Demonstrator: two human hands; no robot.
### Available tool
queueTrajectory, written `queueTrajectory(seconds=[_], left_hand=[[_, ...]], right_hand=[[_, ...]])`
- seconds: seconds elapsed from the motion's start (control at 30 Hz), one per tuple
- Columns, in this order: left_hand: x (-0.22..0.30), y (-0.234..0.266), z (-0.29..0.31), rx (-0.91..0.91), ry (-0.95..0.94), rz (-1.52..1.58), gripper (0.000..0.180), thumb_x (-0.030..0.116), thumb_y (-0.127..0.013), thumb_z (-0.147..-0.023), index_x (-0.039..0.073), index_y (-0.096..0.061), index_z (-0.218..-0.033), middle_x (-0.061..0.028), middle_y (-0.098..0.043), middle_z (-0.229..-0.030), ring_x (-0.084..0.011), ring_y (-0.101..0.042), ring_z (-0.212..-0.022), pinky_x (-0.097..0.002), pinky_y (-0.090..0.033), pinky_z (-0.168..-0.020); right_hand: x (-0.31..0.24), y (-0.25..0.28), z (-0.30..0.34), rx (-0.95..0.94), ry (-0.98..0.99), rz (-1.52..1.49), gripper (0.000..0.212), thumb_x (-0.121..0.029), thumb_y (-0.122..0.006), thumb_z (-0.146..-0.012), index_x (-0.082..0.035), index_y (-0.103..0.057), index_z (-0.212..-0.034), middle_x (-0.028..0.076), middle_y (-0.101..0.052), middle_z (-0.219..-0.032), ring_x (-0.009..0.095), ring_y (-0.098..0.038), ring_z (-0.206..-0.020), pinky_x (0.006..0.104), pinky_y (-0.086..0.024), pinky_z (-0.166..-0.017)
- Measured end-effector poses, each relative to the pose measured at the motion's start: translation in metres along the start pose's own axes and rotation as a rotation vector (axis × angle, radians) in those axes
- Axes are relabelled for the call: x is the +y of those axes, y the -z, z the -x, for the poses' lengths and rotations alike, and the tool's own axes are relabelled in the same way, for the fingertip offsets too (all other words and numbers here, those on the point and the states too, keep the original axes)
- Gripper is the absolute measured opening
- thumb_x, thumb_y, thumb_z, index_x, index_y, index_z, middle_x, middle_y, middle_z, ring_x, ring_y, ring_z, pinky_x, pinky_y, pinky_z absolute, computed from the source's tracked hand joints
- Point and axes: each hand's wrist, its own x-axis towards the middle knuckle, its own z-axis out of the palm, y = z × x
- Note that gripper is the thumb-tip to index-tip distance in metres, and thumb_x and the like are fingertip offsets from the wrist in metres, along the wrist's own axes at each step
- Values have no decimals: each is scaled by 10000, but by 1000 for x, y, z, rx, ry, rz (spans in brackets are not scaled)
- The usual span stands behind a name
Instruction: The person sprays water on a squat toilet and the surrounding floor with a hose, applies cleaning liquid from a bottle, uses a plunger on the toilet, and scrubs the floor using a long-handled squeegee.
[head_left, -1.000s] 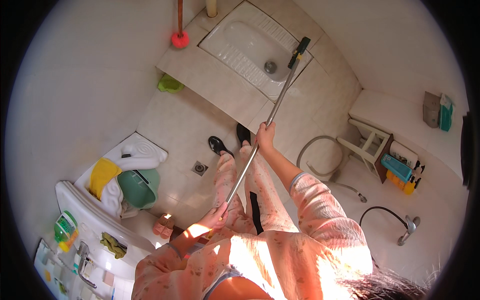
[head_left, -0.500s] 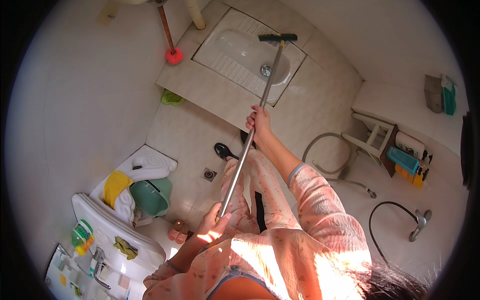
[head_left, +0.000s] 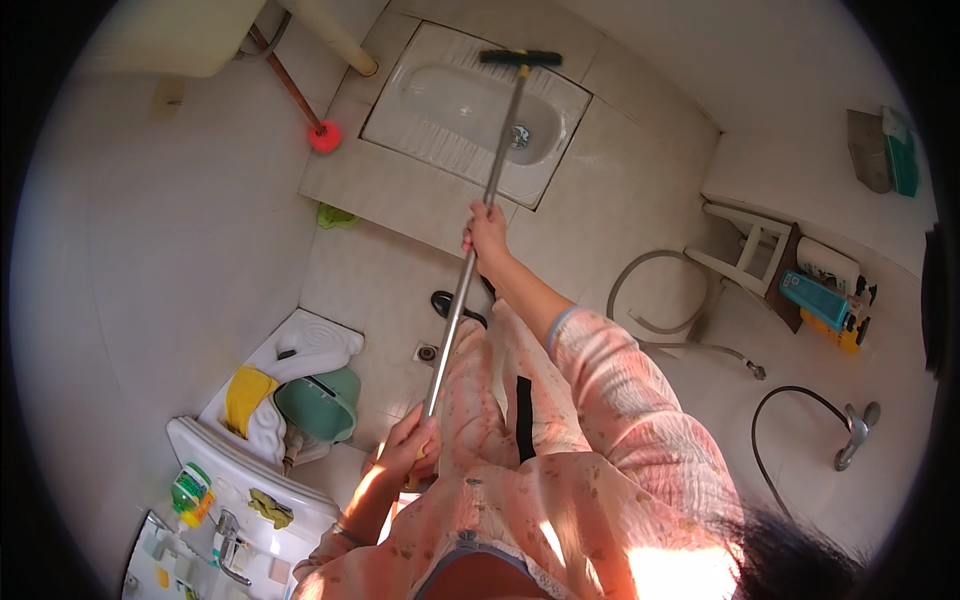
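Observation:
A long-handled floor brush [head_left: 450, 335] slants across the view, its dark bristled head at the far rim of the white squat toilet [head_left: 440, 150]. My right hand [head_left: 486, 238] is wrapped round the middle of the metal pole. Lower down, my left hand [head_left: 406, 445] grips the near end of the same pole, close to my body. The drain hole of the squat toilet shows just right of the pole. My legs and dark slippers [head_left: 458, 308] are below the pole, on the lower floor in front of the raised step.
At left stand a white washbasin [head_left: 250, 465] and a green bucket [head_left: 320, 404]. A red round brush [head_left: 324, 136] hangs by the left wall. On the right are a stool [head_left: 755, 255] with bottles, a coiled hose [head_left: 620, 290] and a wall tap [head_left: 853, 436]. A floor drain [head_left: 427, 353] lies near my feet.
The brush head has shifted left and slightly farther away along the toilet's far side. Both hands moved left with the pole, and my view has shifted a little.

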Motion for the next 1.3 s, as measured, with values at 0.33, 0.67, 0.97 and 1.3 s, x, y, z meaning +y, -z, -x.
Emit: queueTrajectory(seconds=[0.33,0.67,0.97,1.3], left_hand=[[-4,-5,-9,54,36,-87,456,165,-436,-951,148,-302,-1386,34,-346,-542,-47,-307,-376,-188,-234,-338],[5,-76,-92,-176,-202,-577,482,140,-449,-943,122,-293,-1399,55,-360,-615,-29,-301,-457,-174,-250,-405],[23,-105,-67,193,-196,-149,513,144,-424,-953,165,-229,-1427,12,-395,-604,-55,-321,-402,-213,-291,-351],[74,-86,-117,-89,-169,-274,495,130,-458,-931,162,-305,-1401,26,-411,-625,-31,-316,-432,-191,-272,-369]], right_hand=[[-5,33,3,111,-68,-18,251,-292,-411,-937,-42,-394,-927,8,-361,-572,110,-363,-397,263,-329,-329],[-43,220,-31,265,72,-169,290,-322,-378,-933,-35,-416,-911,19,-381,-550,123,-408,-390,272,-359,-326],[-82,38,-83,-70,130,230,300,-286,-430,-918,13,-440,-942,74,-467,-632,159,-470,-473,315,-402,-405],[-106,152,-110,347,208,172,332,-299,-402,-926,32,-404,-907,96,-474,-609,185,-470,-411,315,-389,-360]])
